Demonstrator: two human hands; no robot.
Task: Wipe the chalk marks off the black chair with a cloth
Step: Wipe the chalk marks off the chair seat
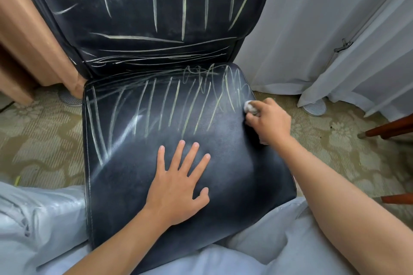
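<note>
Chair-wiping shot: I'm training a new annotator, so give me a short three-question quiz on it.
1. True or false: the left hand lies flat with spread fingers on the chair seat.
2. Which hand grips the cloth? A) left B) right C) both
3. Fill in: chalk marks remain on the rear of the seat and on the ____.

Key
1. True. It rests on the bare front part of the seat.
2. B. The right hand holds the bunched cloth at the seat's right edge.
3. Backrest. It carries long vertical and horizontal strokes.
</note>
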